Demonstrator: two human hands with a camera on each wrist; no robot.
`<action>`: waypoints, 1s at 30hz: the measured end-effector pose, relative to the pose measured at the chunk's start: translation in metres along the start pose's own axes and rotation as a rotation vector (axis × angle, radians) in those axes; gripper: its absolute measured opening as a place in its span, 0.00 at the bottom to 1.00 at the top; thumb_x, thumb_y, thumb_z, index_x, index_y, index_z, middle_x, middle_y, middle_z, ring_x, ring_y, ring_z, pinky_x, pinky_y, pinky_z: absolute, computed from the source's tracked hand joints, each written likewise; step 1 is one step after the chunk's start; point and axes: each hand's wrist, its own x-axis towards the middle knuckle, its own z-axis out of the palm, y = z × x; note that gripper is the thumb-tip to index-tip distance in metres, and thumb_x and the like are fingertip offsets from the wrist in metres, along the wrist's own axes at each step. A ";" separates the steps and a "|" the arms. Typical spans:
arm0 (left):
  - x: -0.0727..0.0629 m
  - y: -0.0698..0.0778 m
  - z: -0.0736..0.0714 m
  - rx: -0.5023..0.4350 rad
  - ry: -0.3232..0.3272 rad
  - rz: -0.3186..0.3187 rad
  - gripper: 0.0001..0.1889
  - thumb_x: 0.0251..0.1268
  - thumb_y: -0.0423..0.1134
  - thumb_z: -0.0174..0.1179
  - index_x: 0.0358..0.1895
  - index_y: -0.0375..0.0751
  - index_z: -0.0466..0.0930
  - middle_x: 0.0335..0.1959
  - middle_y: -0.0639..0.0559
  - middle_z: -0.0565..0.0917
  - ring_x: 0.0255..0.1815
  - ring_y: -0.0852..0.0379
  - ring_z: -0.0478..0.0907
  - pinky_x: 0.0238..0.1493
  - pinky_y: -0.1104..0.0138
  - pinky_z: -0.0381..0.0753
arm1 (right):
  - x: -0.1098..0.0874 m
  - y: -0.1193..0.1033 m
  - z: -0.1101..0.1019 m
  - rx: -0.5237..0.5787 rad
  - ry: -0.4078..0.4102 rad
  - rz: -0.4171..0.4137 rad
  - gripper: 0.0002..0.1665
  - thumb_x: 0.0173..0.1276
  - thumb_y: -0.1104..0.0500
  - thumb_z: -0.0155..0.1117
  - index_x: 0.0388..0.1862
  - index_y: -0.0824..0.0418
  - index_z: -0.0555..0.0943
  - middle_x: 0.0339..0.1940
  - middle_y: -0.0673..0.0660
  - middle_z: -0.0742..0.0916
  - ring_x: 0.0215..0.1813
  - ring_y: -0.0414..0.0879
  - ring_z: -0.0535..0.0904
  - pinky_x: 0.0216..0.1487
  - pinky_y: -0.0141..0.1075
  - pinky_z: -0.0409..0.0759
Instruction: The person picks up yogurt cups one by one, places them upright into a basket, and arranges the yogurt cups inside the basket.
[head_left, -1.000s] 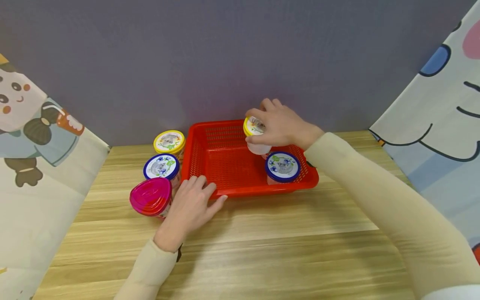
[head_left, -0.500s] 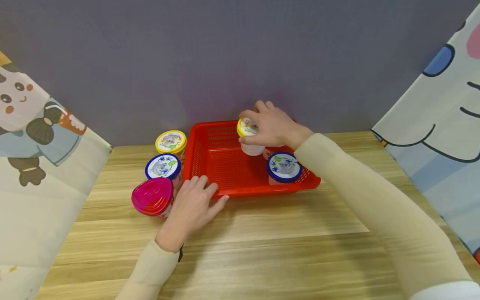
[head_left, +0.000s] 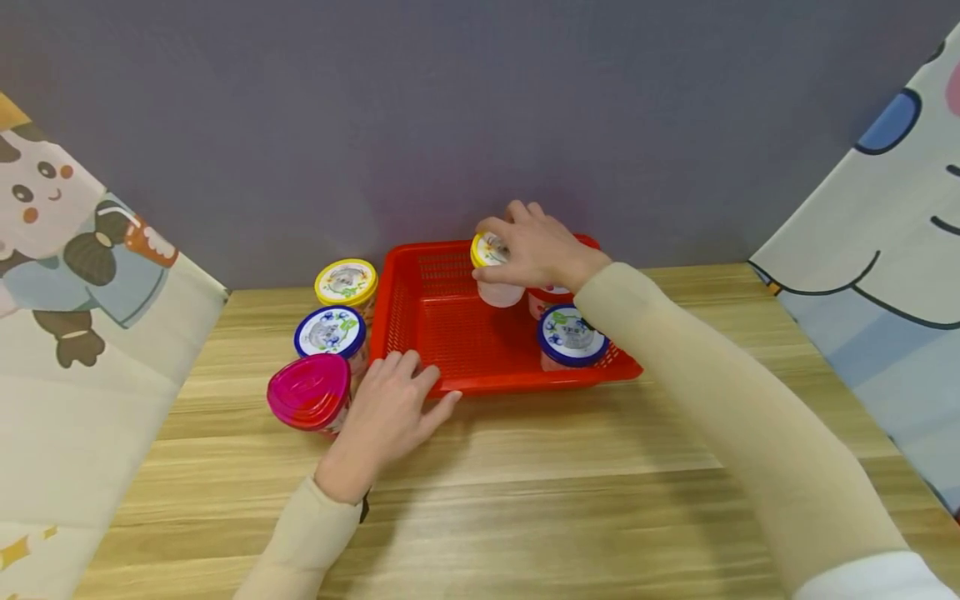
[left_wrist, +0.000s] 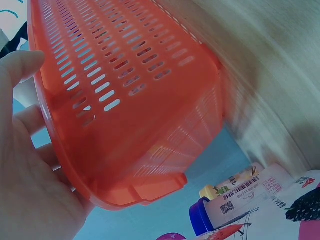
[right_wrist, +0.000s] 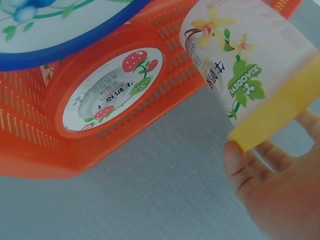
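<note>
My right hand (head_left: pixel 536 250) grips a yellow-lidded pudding cup (head_left: pixel 500 292) by its lid, over the back part of a red plastic basket (head_left: pixel 450 333). In the right wrist view the thumb and fingers clasp the yellow lid, and the pale cup body (right_wrist: pixel 240 60) shows flower prints. At the basket's front left corner, my left hand (head_left: pixel 386 412) holds the rim, with fingers curled over it. Inside the basket on the right stand a blue-lidded cup (head_left: pixel 572 336) and a red-lidded cup (right_wrist: pixel 112 92), partly hidden by the right hand in the head view.
Left of the basket, a yellow-lidded cup (head_left: pixel 347 282), a blue-lidded cup (head_left: pixel 330 332) and a cup with a pink heart-shaped lid (head_left: pixel 309 392) stand in a row on the wooden table (head_left: pixel 510 500). A grey wall panel (head_left: pixel 480 125) rises right behind the basket.
My right hand has shifted left and slightly lower with the yellow-lidded cup, revealing more of the red-lidded cup. The left hand keeps its hold at the basket's corner.
</note>
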 end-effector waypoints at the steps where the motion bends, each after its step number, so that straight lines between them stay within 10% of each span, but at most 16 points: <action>1: 0.000 0.000 0.000 0.001 -0.003 -0.002 0.19 0.70 0.55 0.60 0.31 0.43 0.81 0.28 0.48 0.73 0.30 0.48 0.68 0.34 0.57 0.69 | 0.001 -0.001 0.000 -0.001 -0.001 0.003 0.44 0.63 0.29 0.59 0.73 0.46 0.70 0.60 0.59 0.72 0.56 0.54 0.65 0.56 0.49 0.71; 30: -0.001 0.000 0.001 -0.001 0.009 0.000 0.19 0.69 0.55 0.60 0.31 0.42 0.81 0.28 0.48 0.73 0.31 0.48 0.68 0.34 0.58 0.69 | 0.027 -0.002 0.017 -0.005 -0.082 0.083 0.44 0.65 0.29 0.59 0.76 0.46 0.66 0.65 0.61 0.69 0.61 0.57 0.64 0.63 0.55 0.69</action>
